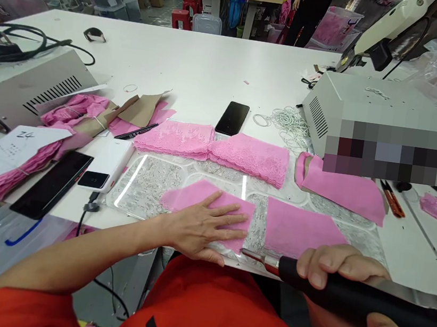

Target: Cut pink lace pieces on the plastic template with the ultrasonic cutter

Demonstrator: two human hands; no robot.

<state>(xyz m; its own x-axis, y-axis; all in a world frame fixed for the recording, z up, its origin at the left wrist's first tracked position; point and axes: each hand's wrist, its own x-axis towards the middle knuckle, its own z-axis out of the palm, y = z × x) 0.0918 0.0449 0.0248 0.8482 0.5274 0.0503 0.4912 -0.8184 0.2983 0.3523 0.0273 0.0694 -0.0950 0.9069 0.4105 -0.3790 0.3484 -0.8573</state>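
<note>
Left hand [200, 225]: wide, palm down, fingers spread and directed rightward, flat on a pink fabric piece [196, 193]; thumb apart, toward the near side. Right hand [344, 266]: closed around a black-handled tool [334, 292], fingers over the top, thumb underneath.

Pink fabric piece: directly beneath the left hand, partly covered; long axis roughly left to right, tapered end leftward, broad end rightward. Black-handled tool: within the right hand's grip; slim metal tip [254, 255] leftward, at the piece's lower right corner, contact impossible to tell; long axis slanting from tip down to the right.

Underneath: mottled grey board [149, 186] on a white tabletop [175, 66]. Just right of the piece: second pink panel [302, 228], flat, long axis left to right. Beyond: two pink lace pieces [179, 139], side by side; farther right, a folded pink strip [343, 193]. Behind the lace: black phone [232, 118]. To the left: white power bank [111, 163], cable attached.
</note>
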